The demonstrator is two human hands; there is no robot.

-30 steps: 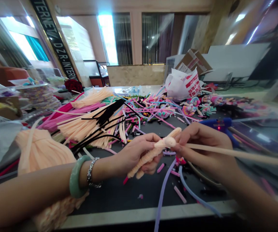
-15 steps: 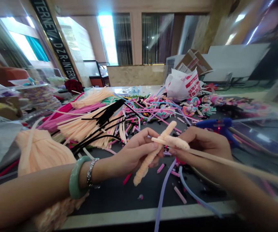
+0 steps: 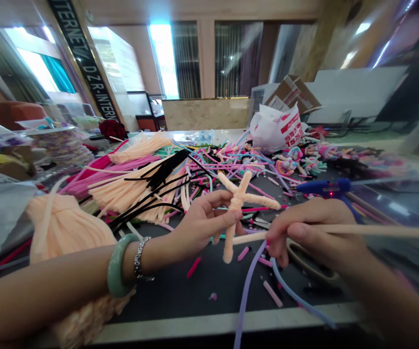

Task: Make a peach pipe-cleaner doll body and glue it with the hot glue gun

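Between thumb and fingers, my left hand (image 3: pixel 209 218) pinches a peach pipe-cleaner figure (image 3: pixel 237 201) with several short twisted limbs. The figure stands nearly upright, its lower end pointing down over the dark table. From its lower part a long peach pipe cleaner (image 3: pixel 250 237) runs right into my right hand (image 3: pixel 307 232), which is closed around it. The strand's free length stretches past the hand to the right edge. Scissors (image 3: pixel 313 266) with pale handles lie partly hidden beneath my right hand. Lilac and blue pipe cleaners (image 3: pixel 248 291) hang toward the front edge.
Bundles of peach pipe cleaners (image 3: pixel 136 189) lie at the left, with black ones (image 3: pixel 166 167) across them. A blue glue gun (image 3: pixel 326 188) with a red light rests at the right. Behind are a white plastic bag (image 3: pixel 277 128) and small colourful figures (image 3: pixel 293 160). Cut scraps litter the table.
The figure has turned more upright, spreading its limbs into view. My right hand has moved right and slightly down, away from my left, drawing the long strand with it.
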